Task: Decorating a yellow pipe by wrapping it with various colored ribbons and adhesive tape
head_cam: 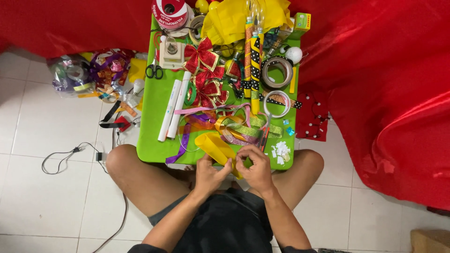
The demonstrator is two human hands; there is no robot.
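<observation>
Near edge of the green desk (pixel 154 122): left hand (pixel 209 172) and right hand (pixel 255 169) meet, fingers closed on a folded yellow ribbon (pixel 214 146); the ribbon runs far-left from the fingertips across the desk; loose coloured ribbons (pixel 234 126) lie just beyond; scissors (pixel 154 70) far left.

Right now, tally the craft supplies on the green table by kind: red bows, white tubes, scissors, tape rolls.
Red bows: 3
White tubes: 2
Scissors: 1
Tape rolls: 2
Total: 8
Both hands, left and right, grip a yellow ribbon at the table's near edge.
</observation>
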